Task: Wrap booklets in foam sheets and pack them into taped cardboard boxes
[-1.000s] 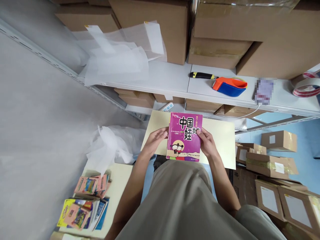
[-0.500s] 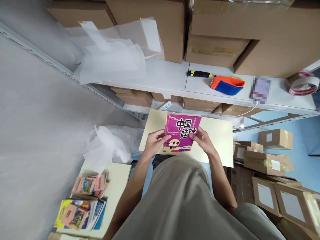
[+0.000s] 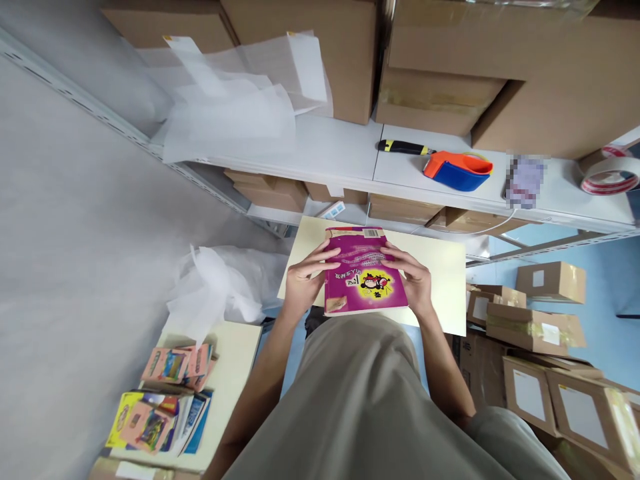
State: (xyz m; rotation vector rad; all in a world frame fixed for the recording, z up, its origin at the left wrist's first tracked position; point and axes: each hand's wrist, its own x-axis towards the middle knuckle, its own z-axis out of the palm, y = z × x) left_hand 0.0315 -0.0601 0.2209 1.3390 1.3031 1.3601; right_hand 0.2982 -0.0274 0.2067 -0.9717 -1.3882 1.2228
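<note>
A purple book is held between my two hands over a pale yellow tabletop. Its back cover faces up, upside down to me, with a barcode at the far edge and a cartoon on a yellow patch. My left hand grips the left edge, fingers lying over the cover. On the opposite edge, my right hand holds the book in the same way. Both thumbs are hidden from view.
Ahead, a white shelf carries cardboard boxes, white sheets, a black-yellow cutter, an orange-blue tape dispenser, a blurred phone and tape rolls. Books lie lower left; boxes stack at right.
The book has been turned over: its front cover with large characters faced up before, and now its back cover does. My fingers have shifted onto the upper face.
</note>
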